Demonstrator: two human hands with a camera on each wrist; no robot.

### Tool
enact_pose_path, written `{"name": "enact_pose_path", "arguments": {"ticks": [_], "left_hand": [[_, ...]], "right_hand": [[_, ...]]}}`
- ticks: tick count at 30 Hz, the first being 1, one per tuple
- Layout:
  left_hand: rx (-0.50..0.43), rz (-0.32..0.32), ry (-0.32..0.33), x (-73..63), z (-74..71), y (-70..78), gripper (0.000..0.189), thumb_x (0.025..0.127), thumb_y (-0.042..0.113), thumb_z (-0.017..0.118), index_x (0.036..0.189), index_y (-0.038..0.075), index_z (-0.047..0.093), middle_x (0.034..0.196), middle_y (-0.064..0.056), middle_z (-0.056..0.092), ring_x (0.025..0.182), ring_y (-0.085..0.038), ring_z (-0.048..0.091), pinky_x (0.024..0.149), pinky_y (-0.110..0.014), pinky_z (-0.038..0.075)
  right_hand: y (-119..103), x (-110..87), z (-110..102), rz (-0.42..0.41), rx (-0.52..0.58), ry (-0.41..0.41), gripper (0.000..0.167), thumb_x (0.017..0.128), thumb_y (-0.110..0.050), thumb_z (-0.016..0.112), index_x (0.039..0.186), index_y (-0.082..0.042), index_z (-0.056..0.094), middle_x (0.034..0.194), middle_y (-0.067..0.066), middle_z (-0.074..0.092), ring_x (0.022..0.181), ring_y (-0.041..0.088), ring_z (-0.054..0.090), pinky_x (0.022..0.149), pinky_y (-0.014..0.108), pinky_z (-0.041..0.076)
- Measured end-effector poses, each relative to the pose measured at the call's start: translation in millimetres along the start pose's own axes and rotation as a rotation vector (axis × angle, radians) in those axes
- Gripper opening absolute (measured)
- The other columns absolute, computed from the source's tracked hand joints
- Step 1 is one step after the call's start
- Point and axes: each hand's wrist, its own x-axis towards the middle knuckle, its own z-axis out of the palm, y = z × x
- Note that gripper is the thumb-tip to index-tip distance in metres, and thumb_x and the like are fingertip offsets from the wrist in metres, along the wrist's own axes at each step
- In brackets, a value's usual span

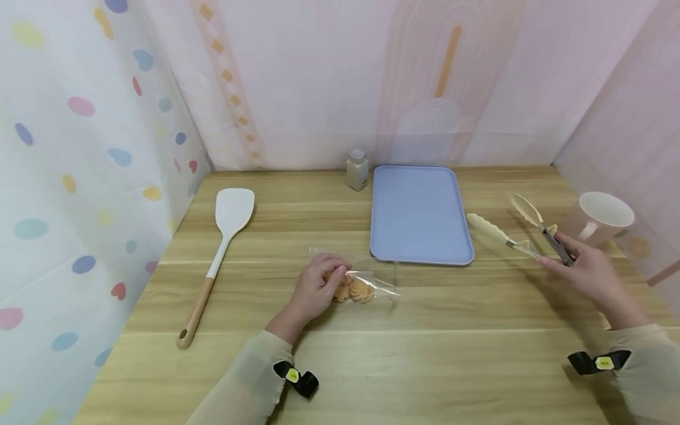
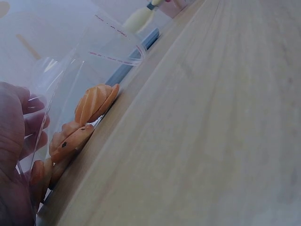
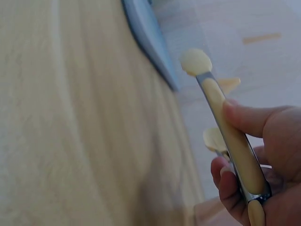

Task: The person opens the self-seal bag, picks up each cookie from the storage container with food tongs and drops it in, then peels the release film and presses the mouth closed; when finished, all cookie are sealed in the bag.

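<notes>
My left hand (image 1: 320, 287) grips the near-left side of a clear plastic bag (image 1: 383, 280) on the table. Inside lie several cookies (image 1: 361, 290), one a ridged swirl; the left wrist view shows a dark-dotted cookie (image 2: 70, 141) too. The bag's open mouth points right in that view. Over the table's right side, my right hand (image 1: 589, 274) holds a pair of tongs (image 1: 558, 245) with cream tips and metal arms. The tong arms are spread apart, thumb on one arm and fingers round the other. A pink mug (image 1: 597, 218) stands just behind that hand.
A blue-lavender tray (image 1: 417, 215) lies at the back centre, between the bag and the tongs. Left of it stands a small glass jar (image 1: 357, 170) with a pale lid. A white spatula (image 1: 225, 236) with a wooden handle lies on the left. Curtains (image 1: 319, 77) hang behind the table.
</notes>
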Motion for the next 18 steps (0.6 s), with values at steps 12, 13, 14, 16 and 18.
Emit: {"name": "enact_pose_path", "arguments": {"ticks": [12,13,14,16,18], "left_hand": [[0.019,-0.008,0.0,0.5,-0.4,1.8,0.015,0.097,0.012,0.058,0.097,0.007,0.072,0.102,-0.001,0.066,0.105,-0.019,0.057,0.091,-0.041,0.046],[0.022,-0.011,-0.002,0.7,-0.7,2.3,0.014,0.096,0.013,0.058,0.098,0.007,0.072,0.102,-0.001,0.066,0.104,-0.019,0.057,0.089,-0.041,0.047],[0.022,-0.015,-0.004,0.8,-0.9,2.9,0.014,0.096,0.013,0.058,0.098,0.007,0.071,0.103,-0.001,0.066,0.104,-0.019,0.057,0.087,-0.041,0.047],[0.021,-0.03,-0.009,1.1,-1.0,4.1,0.014,0.096,0.013,0.059,0.098,0.007,0.071,0.104,-0.001,0.066,0.105,-0.019,0.057,0.086,-0.04,0.048],[0.023,-0.048,-0.014,1.1,-0.7,4.4,0.012,0.095,0.013,0.061,0.098,0.008,0.071,0.105,0.0,0.066,0.105,-0.018,0.057,0.087,-0.04,0.047]], "right_hand": [[12,0.6,12,0.063,-0.063,0.034,0.084,0.093,-0.045,0.06,0.143,0.013,0.025,0.134,0.045,0.032,0.114,0.065,0.035,0.089,0.071,0.03],[12,0.5,12,0.066,-0.079,0.027,0.085,0.093,-0.046,0.059,0.144,0.012,0.024,0.135,0.045,0.031,0.114,0.065,0.034,0.088,0.071,0.03],[11,0.6,13,0.065,-0.091,0.026,0.084,0.093,-0.046,0.059,0.144,0.011,0.026,0.134,0.045,0.033,0.113,0.065,0.035,0.087,0.071,0.031],[11,0.7,14,0.061,-0.117,0.011,0.082,0.093,-0.048,0.059,0.144,0.01,0.029,0.131,0.044,0.037,0.112,0.064,0.038,0.085,0.07,0.034],[10,0.4,15,0.056,-0.151,-0.009,0.08,0.093,-0.049,0.057,0.141,0.009,0.033,0.126,0.044,0.042,0.108,0.063,0.041,0.081,0.068,0.037]]}}
